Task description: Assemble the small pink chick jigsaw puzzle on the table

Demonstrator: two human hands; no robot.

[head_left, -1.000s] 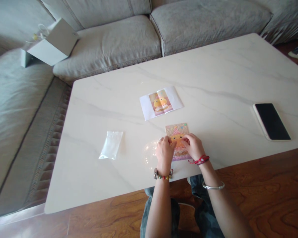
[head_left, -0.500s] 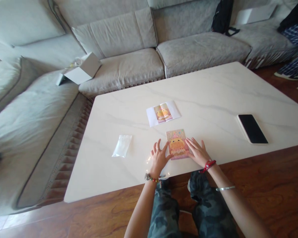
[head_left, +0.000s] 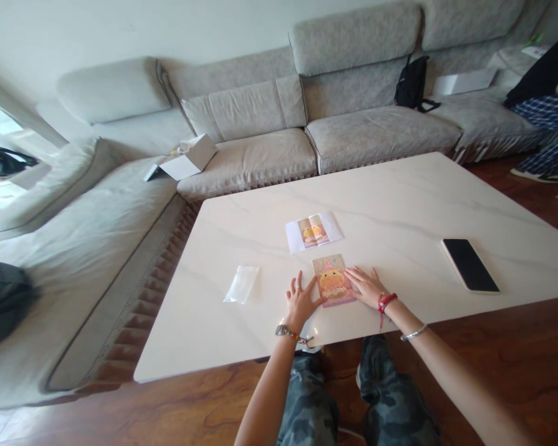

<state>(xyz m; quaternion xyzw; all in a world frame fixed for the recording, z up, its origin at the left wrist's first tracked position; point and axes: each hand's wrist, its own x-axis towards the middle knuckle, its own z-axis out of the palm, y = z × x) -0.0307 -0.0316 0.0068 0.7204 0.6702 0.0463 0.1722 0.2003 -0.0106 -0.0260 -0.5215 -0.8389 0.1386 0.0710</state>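
A small rectangular picture card [head_left: 333, 282] with a yellow character on pink lies flat near the table's front edge. At its left side, my left hand [head_left: 301, 301] touches the edge with thumb and index finger, the fingers spread. My right hand [head_left: 367, 286] rests against the right side, its fingers stretched out and the tips over the edge. Both hands are open. Just beyond lies a creased white paper sheet [head_left: 335, 230] printed with a similar yellow character. To the left is a clear plastic bag [head_left: 242, 284], lying flat.
A phone [head_left: 471, 266] with a dark screen lies on the right of the white marbled table [head_left: 390, 198]. Behind stands a grey sofa [head_left: 260, 153] with a white box [head_left: 190, 158] and a black backpack [head_left: 411, 82]. A person in checked trousers [head_left: 551, 133] is at far right.
The camera view has tilted up, showing more wall and sofa. Both hands stay at the card's sides, with little visible movement against it.
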